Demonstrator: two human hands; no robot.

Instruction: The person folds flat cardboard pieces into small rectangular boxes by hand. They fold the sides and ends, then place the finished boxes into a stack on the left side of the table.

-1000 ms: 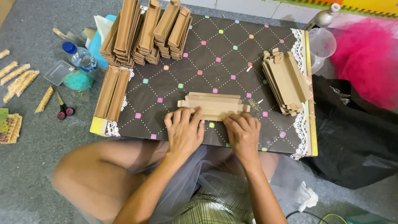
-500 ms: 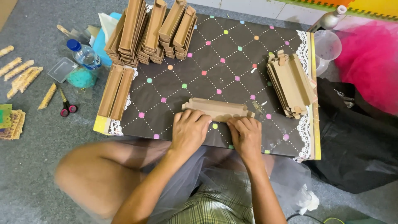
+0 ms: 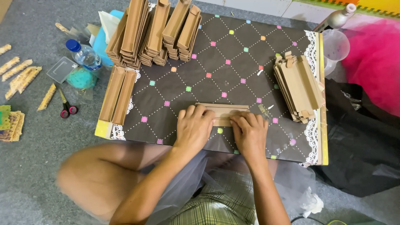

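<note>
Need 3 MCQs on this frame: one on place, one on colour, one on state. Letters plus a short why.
1. Where is the flat cardboard stack?
A. At the board's right edge
B. On the floor, left
C. On the person's lap

2. What colour are the scissors' handles?
A. Blue
B. Red
C. Yellow

3. What are both hands doing?
A. Resting on the lap
B. Pressing down on a cardboard piece
C. Holding the bottle

Answers:
1 A: the stack lies by the lace trim on the board, right side.
2 B: red loops show on the grey floor.
3 B: the left hand and right hand lie flat on the cardboard piece.
</note>
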